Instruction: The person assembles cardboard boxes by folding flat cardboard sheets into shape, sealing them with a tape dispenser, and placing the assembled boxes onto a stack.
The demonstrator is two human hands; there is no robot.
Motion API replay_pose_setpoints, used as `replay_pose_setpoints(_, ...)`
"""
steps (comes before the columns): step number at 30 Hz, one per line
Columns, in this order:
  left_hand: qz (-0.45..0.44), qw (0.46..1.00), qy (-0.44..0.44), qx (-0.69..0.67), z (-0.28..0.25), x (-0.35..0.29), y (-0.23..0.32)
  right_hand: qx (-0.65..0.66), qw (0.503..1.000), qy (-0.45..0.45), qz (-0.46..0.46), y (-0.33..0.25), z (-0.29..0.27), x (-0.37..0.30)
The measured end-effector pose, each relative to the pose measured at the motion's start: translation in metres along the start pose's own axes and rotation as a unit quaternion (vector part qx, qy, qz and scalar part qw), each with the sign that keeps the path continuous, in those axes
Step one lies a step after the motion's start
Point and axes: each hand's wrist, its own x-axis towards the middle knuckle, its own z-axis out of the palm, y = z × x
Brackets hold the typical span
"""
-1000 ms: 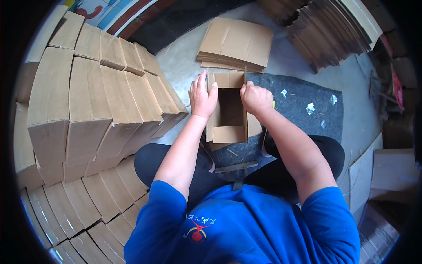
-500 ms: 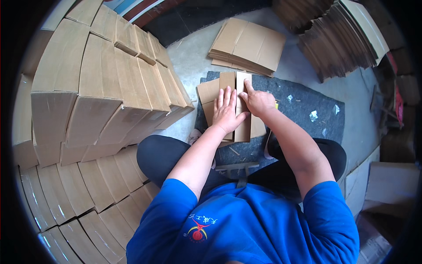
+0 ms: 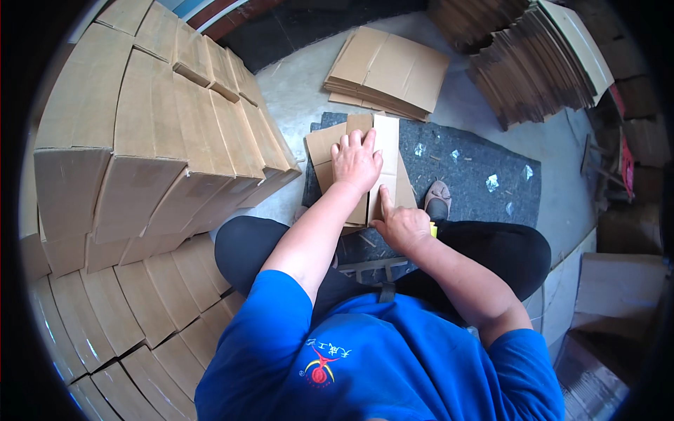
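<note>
In front of me, between my legs, a brown cardboard carton (image 3: pixel 381 173) with folded flaps lies on flat cardboard (image 3: pixel 323 149). My left hand (image 3: pixel 357 161) rests on its far half, palm down, fingers stretched out and somewhat apart. Nearer to me, my right hand (image 3: pixel 403 226) presses its outstretched index finger onto the pale flap's right side. The other fingers of that hand are curled. A small yellow thing (image 3: pixel 433 229) sticks out from under its palm; most of it is hidden, so its kind does not show.
A dark mat (image 3: pixel 477 165) with scraps lies under the work. Ahead is a stack of flat cardboard (image 3: pixel 393 67). Closed cartons (image 3: pixel 147 105) rise high on the left, with more rows (image 3: pixel 151 295) nearer me. Upright cardboard sheets (image 3: pixel 533 67) stand at far right.
My right hand has slid toward me along the flap, the yellow thing moving with it. My left hand has moved slightly away from me, up the carton.
</note>
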Motion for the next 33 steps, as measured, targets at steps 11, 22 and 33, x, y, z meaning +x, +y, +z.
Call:
replay_pose_setpoints(11,0.055,0.999,0.0,-0.001,0.027,0.036,-0.012,-0.017,0.999,0.037,-0.01,0.005,0.031,0.009)
replay_pose_setpoints(22,0.043,0.989,0.138,-0.026,0.04,0.044,-0.04,-0.083,0.992,0.085,-0.033,0.022,0.041,0.007)
replay_pose_setpoints(33,0.039,0.985,0.167,-0.005,0.061,0.021,-0.063,-0.052,0.991,0.081,-0.094,0.018,0.038,0.013)
